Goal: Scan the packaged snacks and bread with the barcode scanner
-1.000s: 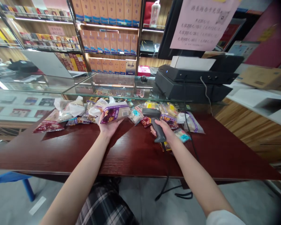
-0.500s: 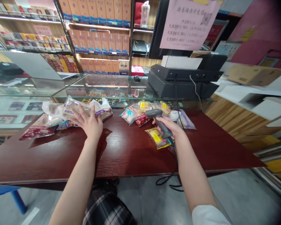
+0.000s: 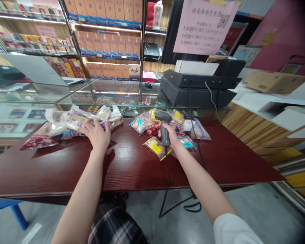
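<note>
Grip clenched on the right: right hand (image 3: 169,134) wrapped round the handle of a black handheld barcode scanner (image 3: 162,117), its head tipped up, no longer leaning over as half a second before. Left hand (image 3: 98,134) lay palm down on clear snack packets (image 3: 77,120) at the left end of the table (image 3: 142,173), fingers curled over the plastic; cannot tell if it actually gripped them. Yellow-labelled packet (image 3: 155,148) sat on the table just below the scanner, right hand near it, not touching. Scanner cable (image 3: 167,183) dropped past the table's front edge. Red snack packet (image 3: 39,142) lay at the table's far left, beyond the left hand.
</note>
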`<state>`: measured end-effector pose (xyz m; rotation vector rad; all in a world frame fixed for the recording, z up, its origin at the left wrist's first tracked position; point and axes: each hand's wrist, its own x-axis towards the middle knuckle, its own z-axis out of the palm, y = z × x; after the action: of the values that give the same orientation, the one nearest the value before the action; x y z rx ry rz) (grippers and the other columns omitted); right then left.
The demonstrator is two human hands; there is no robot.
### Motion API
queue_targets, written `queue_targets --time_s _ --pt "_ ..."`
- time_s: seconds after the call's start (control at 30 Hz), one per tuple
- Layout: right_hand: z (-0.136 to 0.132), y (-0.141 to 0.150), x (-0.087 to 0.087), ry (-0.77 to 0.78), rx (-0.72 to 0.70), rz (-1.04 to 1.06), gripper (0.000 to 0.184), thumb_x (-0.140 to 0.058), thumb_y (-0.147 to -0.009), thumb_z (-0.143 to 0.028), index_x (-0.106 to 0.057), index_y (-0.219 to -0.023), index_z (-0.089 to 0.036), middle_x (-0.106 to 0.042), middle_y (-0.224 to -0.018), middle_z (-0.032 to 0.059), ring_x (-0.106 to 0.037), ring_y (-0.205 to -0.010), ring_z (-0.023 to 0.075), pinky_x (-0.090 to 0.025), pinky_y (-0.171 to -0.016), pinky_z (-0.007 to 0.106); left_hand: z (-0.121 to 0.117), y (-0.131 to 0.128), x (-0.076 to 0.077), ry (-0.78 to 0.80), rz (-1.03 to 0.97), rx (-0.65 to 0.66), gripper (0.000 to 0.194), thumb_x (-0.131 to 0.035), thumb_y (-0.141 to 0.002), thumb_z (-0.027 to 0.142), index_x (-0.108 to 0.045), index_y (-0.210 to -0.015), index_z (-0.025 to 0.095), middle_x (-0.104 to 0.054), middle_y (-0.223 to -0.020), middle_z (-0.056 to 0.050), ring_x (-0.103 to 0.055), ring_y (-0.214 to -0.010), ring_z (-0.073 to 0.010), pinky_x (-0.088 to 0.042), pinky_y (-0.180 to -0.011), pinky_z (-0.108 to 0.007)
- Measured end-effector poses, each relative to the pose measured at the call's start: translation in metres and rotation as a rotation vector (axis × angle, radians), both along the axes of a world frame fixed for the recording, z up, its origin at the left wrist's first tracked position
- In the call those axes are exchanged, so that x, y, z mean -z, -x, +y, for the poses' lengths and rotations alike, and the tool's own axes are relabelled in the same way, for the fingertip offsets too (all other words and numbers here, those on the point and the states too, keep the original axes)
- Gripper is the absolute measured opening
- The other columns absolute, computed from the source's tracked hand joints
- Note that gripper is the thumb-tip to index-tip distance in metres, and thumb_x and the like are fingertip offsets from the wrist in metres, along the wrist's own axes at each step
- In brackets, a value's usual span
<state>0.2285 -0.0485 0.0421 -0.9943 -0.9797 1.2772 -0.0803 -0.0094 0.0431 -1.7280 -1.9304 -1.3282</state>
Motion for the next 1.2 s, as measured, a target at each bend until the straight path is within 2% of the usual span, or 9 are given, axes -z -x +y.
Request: queue_targets --time_s 0.13,0.33,0.4,0.63,0.77,0.87,1.0,1.1,1.2 --pt "-0.001 -0.023 -0.008 0.155 -0.159 -0.133 0.029 -0.054 -0.084 -0.042 -0.064 -0.084 -0.015 -0.058 -0.045 0.001 -0.05 -0.04 0.0119 -0.037 -0.039 0.02 -0.006 -0.008 -0.002 -0.094 0.062 0.088 0.035 -0.052 -0.09 0.036 -0.058 -0.114 0.011 -0.047 -0.133 -0.023 -0.037 -0.132 -0.0384 -0.021 -0.112 -0.059" --pt "0.007 -0.004 0.006 0.256 -0.15 -0.007 0.02 -0.053 -0.088 -0.025 -0.066 -0.078 -0.014 -0.069 -0.064 0.0066 -0.062 -0.053 0.0117 -0.051 -0.051 0.019 -0.019 -0.045 0.012 0.195 0.358 0.993 0.038 -0.048 -0.095 0.039 -0.054 -0.126 0.018 -0.058 -0.124 -0.014 -0.055 -0.117 -0.0265 -0.043 -0.101 -0.041" --pt "0.011 0.004 0.013 0.219 -0.133 0.067 0.022 -0.05 -0.089 -0.024 -0.066 -0.077 -0.015 -0.071 -0.068 0.0066 -0.064 -0.056 0.0119 -0.054 -0.056 0.02 -0.02 -0.057 0.022 0.318 0.422 1.127 0.043 -0.052 -0.093 0.044 -0.054 -0.129 0.021 -0.057 -0.129 -0.013 -0.056 -0.116 -0.026 -0.044 -0.099 -0.04" --pt "0.01 0.006 0.013 0.134 -0.083 0.094 0.018 -0.053 -0.087 -0.026 -0.065 -0.078 -0.016 -0.069 -0.065 0.0038 -0.062 -0.053 0.0122 -0.054 -0.053 0.022 -0.015 -0.065 0.034 0.35 0.53 1.073 0.027 -0.049 -0.096 0.04 -0.067 -0.104 0.022 -0.065 -0.112 -0.008 -0.059 -0.105 -0.0234 -0.043 -0.095 -0.042" --pt "0.005 0.006 0.005 0.055 -0.104 0.078 0.013 -0.058 -0.084 -0.028 -0.064 -0.082 -0.016 -0.071 -0.071 0.0036 -0.063 -0.056 0.012 -0.054 -0.055 0.022 -0.012 -0.06 0.03 0.266 0.537 0.755 0.03 -0.041 -0.098 0.031 -0.068 -0.094 0.019 -0.067 -0.104 -0.01 -0.058 -0.101 -0.0273 -0.042 -0.094 -0.048" --pt "0.005 0.004 0.002 0.023 -0.099 0.061 0.014 -0.062 -0.082 -0.03 -0.065 -0.085 -0.016 -0.073 -0.08 0.0052 -0.063 -0.057 0.0117 -0.054 -0.055 0.022 -0.008 -0.053 0.031 0.176 0.386 0.518 0.035 -0.041 -0.091 0.016 -0.063 -0.118 0.013 -0.059 -0.123 -0.018 -0.053 -0.115 -0.0315 -0.043 -0.098 -0.049" --pt "0.007 0.003 0.005 0.038 -0.091 0.039 0.016 -0.063 -0.081 -0.031 -0.065 -0.083 -0.015 -0.073 -0.084 0.0056 -0.063 -0.057 0.0116 -0.054 -0.054 0.022 -0.003 -0.043 0.036 0.196 0.417 0.692 0.066 -0.04 -0.081 0.004 -0.04 -0.146 0.015 -0.039 -0.15 -0.017 -0.035 -0.14 -0.0286 -0.033 -0.113 -0.049" --pt "0.008 0.005 0.009 0.058 -0.088 0.038 0.014 -0.065 -0.081 -0.031 -0.064 -0.082 -0.016 -0.073 -0.079 0.0041 -0.063 -0.056 0.0114 -0.054 -0.053 0.022 -0.001 -0.039 0.038 0.352 0.517 0.862 0.066 -0.04 -0.082 0.006 -0.042 -0.146 0.021 -0.047 -0.146 -0.012 -0.041 -0.138 -0.0262 -0.032 -0.114 -0.051" --pt "0.008 0.007 0.01 0.081 -0.082 0.054 0.013 -0.066 -0.083 -0.031 -0.062 -0.082 -0.018 -0.072 -0.077 0.0039 -0.063 -0.055 0.0119 -0.055 -0.054 0.023 -0.002 -0.039 0.037 0.402 0.513 0.855 0.059 -0.044 -0.087 0.015 -0.042 -0.146 0.02 -0.052 -0.142 -0.012 -0.049 -0.129 -0.0266 -0.038 -0.11 -0.048"
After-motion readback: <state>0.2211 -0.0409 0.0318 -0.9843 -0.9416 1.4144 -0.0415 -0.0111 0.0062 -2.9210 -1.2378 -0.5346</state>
